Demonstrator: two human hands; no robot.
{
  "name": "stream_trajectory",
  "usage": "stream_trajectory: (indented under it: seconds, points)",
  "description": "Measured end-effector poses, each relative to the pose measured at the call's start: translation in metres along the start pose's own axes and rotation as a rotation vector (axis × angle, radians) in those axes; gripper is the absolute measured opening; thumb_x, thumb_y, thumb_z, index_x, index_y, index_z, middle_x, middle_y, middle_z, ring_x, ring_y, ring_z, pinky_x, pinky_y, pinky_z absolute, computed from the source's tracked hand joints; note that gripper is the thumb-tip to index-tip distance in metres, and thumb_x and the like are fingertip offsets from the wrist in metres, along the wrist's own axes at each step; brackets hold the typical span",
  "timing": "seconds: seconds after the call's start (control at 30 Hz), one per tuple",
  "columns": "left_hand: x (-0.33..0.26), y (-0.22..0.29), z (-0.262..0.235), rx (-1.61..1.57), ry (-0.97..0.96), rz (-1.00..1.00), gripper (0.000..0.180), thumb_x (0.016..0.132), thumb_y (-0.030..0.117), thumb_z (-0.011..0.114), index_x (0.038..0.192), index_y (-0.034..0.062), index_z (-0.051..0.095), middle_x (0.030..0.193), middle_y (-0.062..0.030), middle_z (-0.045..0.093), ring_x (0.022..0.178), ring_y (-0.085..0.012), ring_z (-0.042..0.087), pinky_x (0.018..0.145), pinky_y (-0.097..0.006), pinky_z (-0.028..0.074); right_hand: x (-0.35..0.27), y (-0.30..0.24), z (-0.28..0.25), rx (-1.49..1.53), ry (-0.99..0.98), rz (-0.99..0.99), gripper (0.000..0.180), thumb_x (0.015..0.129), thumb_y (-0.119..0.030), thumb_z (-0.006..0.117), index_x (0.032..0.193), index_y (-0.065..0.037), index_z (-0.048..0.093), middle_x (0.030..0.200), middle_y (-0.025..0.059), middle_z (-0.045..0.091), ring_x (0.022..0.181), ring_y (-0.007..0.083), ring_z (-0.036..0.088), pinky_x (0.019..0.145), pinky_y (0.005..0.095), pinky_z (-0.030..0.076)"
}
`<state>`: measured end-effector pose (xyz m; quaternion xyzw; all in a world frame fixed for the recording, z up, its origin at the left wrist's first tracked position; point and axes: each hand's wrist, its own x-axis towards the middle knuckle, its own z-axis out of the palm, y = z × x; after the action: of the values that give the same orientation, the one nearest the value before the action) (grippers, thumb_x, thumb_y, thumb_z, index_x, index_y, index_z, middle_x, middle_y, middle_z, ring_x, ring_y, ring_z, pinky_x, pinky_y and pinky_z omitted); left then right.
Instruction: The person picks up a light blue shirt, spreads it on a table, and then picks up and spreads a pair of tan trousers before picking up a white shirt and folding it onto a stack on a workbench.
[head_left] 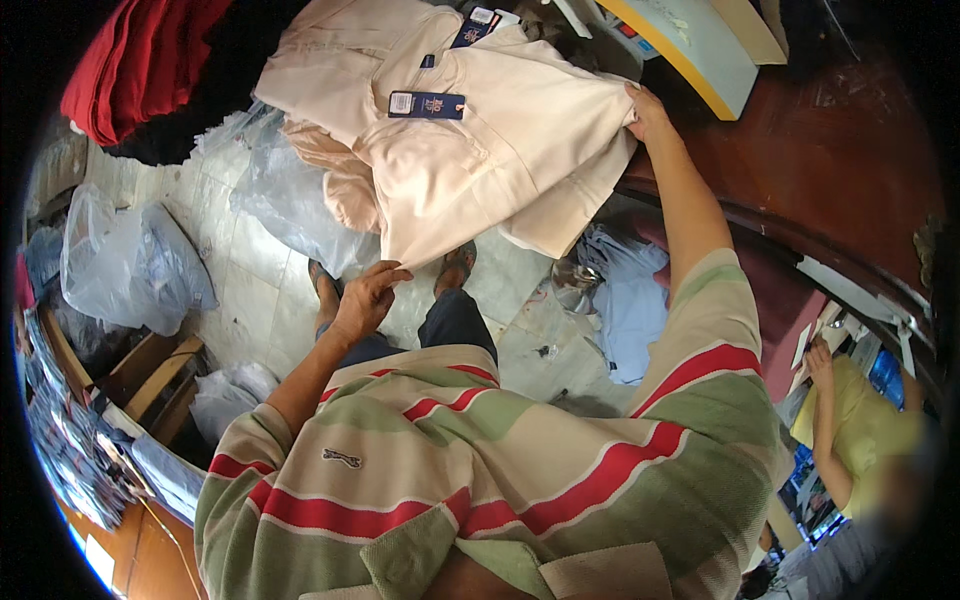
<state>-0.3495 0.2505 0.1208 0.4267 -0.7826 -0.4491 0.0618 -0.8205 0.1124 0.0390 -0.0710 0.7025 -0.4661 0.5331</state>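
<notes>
A cream-coloured garment (450,180) with a dark blue hang tag (427,105) is stretched between my two hands. With closed fingers my left hand (368,297) pinches its near corner, pulling the cloth to a point. My right hand (648,112) grips the garment's right edge beside the dark red table. Another cream garment (320,60) lies under and behind it, and a second dark tag (475,28) shows near the top. Bunched cream cloth hangs down on the left side.
A clear plastic bag (285,185) lies beside the hanging cloth; another bag (135,260) is at left. Red folded garments (150,60) stand at upper left. On the dark red table (800,150) is a grey-and-yellow machine (700,50). A person in yellow (850,420) is at lower right.
</notes>
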Motion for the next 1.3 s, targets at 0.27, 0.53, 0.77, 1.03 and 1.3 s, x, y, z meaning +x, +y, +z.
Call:
stream_trajectory:
  seconds: [0.27,0.53,0.77,1.03,1.3]
  points:
    - [-0.011,0.059,0.032,-0.227,-0.349,0.177,0.049,0.059,-0.005,0.049,0.105,0.0123,0.049,0.110,-0.0132,0.045,0.088,-0.0294,0.052,0.072,-0.034,0.045,0.052,-0.005,-0.058,-0.293,0.176,-0.267,0.041,0.080,-0.018,0.051,0.115,-0.002,0.038,0.108,0.0130,0.047,0.097,0.0222,0.047,0.083,0.0325,0.038]
    - [0.037,0.016,0.161,-0.198,-0.694,0.407,0.066,0.063,0.004,0.052,0.124,0.0097,0.026,0.127,-0.0112,0.028,0.101,-0.0302,0.045,0.079,-0.035,0.042,0.025,0.012,-0.036,-0.973,0.655,-0.382,0.046,0.077,-0.024,0.052,0.116,-0.006,0.038,0.118,0.0187,0.038,0.108,0.0336,0.037,0.091,0.0417,0.027]
    - [-0.030,-0.064,0.085,-0.070,-0.680,-0.097,0.059,0.070,0.021,0.052,0.123,0.0154,0.027,0.124,-0.0139,0.032,0.104,-0.0301,0.043,0.084,-0.038,0.037,-0.110,0.127,0.104,-1.067,0.153,-1.095,0.047,0.070,-0.010,0.052,0.115,-0.004,0.038,0.124,0.0190,0.029,0.115,0.0329,0.027,0.092,0.0443,0.023]
    - [-0.173,-0.168,0.023,-0.391,-0.672,-0.433,0.043,0.077,0.039,0.044,0.108,0.0101,0.047,0.105,-0.0136,0.051,0.091,-0.0247,0.050,0.079,-0.034,0.039,-0.260,0.310,0.073,-0.919,-0.396,-0.053,0.035,0.072,-0.015,0.051,0.105,-0.003,0.046,0.104,0.0159,0.050,0.098,0.0267,0.047,0.085,0.0319,0.035]
    - [-0.252,-0.306,-0.167,-0.561,-0.442,-0.652,0.041,0.077,0.040,0.044,0.105,0.0112,0.049,0.101,-0.0121,0.052,0.090,-0.0231,0.050,0.078,-0.034,0.039,-0.375,0.292,0.133,-1.054,-0.130,0.370,0.032,0.072,-0.023,0.050,0.101,-0.008,0.049,0.094,0.0092,0.052,0.081,0.0175,0.050,0.069,0.0303,0.040]
